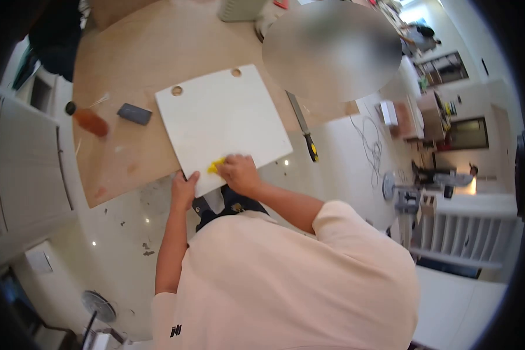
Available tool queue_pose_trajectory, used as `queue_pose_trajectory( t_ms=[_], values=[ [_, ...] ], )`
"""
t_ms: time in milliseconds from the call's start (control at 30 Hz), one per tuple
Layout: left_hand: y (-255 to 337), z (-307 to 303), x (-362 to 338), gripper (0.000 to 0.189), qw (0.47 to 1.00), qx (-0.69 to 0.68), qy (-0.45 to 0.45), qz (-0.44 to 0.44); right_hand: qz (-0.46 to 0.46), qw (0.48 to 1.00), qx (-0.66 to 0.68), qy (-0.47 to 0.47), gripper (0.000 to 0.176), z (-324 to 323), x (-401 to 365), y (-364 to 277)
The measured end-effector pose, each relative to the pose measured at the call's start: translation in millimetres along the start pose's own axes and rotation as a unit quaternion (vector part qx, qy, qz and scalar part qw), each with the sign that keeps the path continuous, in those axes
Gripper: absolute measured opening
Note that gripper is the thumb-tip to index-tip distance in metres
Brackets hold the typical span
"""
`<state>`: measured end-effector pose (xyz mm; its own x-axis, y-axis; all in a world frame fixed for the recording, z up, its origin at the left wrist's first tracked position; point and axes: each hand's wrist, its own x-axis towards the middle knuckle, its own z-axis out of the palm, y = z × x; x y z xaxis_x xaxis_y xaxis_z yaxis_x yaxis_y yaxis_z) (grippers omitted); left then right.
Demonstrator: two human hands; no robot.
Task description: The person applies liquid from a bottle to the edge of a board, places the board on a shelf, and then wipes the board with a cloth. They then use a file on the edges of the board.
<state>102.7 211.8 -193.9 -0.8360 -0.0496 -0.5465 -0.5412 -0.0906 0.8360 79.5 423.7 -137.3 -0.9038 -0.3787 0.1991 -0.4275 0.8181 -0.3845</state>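
Note:
A white panel (221, 116) with two round holes near its far corners lies on the brown table (128, 64), its near edge toward my body. My right hand (240, 173) is closed on a yellow cloth (216, 165) and presses it on the panel near that edge. At the panel's near left corner, my left hand (184, 189) grips the edge, thumb on top and fingers partly hidden beneath.
On the left of the table are a bottle of orange liquid (90, 121) and a grey block (134, 114). A file with a black and yellow handle (311, 147) lies at the right edge. Cables (370, 143) and a fan (98, 305) stand beyond. Other people are in the background.

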Motion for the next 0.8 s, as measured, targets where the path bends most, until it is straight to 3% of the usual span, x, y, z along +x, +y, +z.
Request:
queue_pose_trajectory(
  t_ms=[33,133,233,267,333,433,533,600,700,800],
  values=[
    [-1.3,0.8,-5.5,0.035,1.0,-0.002,-0.009,0.007,0.0,1.0,-0.012,0.007,0.012,-2.6,0.9,7.7],
    [5.7,-1.1,-0.1,0.033,0.999,-0.005,-0.013,0.039,0.151,0.984,-0.031,0.086,0.01,-9.3,38.8,47.9],
    [1.1,-1.6,2.4,0.033,0.999,0.001,-0.021,0.037,0.107,0.99,-0.03,0.092,0.008,13.7,40.2,31.0],
    [0.1,-3.1,1.2,0.033,0.999,-0.007,-0.028,0.03,0.072,0.995,-0.053,0.037,0.008,17.9,31.2,11.2],
    [2.1,-4.6,-0.5,0.033,0.999,-0.007,-0.027,0.024,0.008,0.998,0.036,0.059,0.01,6.3,0.6,-20.0],
    [6.2,-2.3,-2.3,0.033,1.0,0.012,-0.013,0.019,0.105,0.993,-0.028,0.05,0.011,-14.0,-30.3,45.9],
    [9.1,-3.3,-4.2,0.034,1.0,0.01,-0.02,0.009,0.29,0.943,-0.019,0.165,0.011,-43.4,-47.9,143.5],
    [13.3,-0.1,-6.7,0.034,0.999,-0.039,-0.031,0.014,0.305,0.926,-0.047,0.22,0.013,-64.5,-47.6,168.9],
    [13.9,0.6,-6.9,0.033,0.998,-0.059,-0.034,0.007,0.345,0.899,-0.003,0.269,0.015,-80.1,-42.5,158.9],
    [2.1,-2.9,-0.5,0.035,0.998,-0.052,-0.039,0.028,0.29,0.938,0.002,0.19,0.015,-74.4,-34.4,120.8]
  ],
)
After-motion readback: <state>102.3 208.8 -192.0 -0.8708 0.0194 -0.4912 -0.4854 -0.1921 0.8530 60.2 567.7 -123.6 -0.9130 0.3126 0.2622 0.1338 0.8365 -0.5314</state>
